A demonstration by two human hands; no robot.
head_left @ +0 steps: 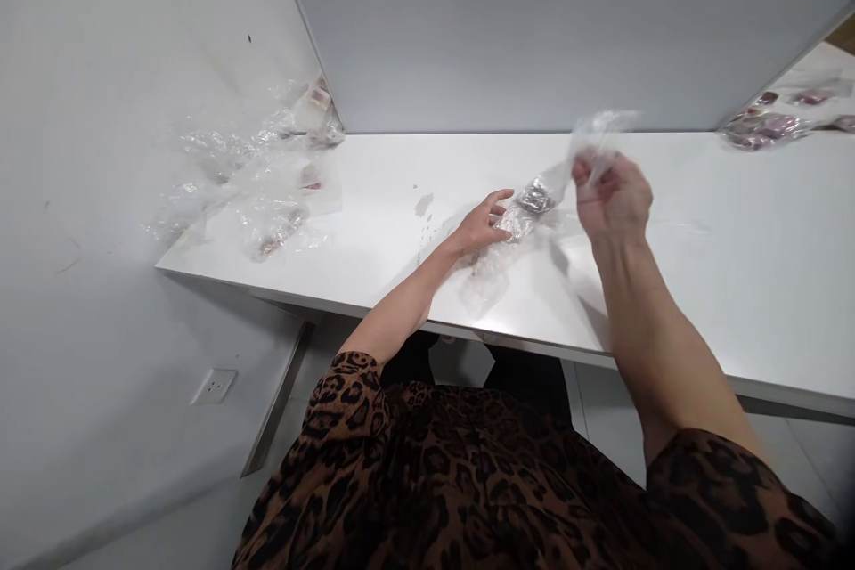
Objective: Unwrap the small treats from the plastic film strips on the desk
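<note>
A clear plastic bag (557, 183) with a small dark item (534, 199) inside slants above the white table. My right hand (615, 191) is closed on the bag's upper end, and loose film sticks up past the fingers. Lower down, my left hand (479, 227) has its fingers apart, with the thumb and fingertips against or very near the bag's bottom end. Crinkled clear plastic (486, 280) lies on the table just under and beside that hand; whether it joins the held bag I cannot tell.
Several clear bags with small items (273, 187) are heaped at the table's left end by the wall. More bags with dark reddish items (768, 125) lie at the far right. A grey panel (534, 36) stands along the back of the white table (380, 258). A wall socket (215, 386) is low at left.
</note>
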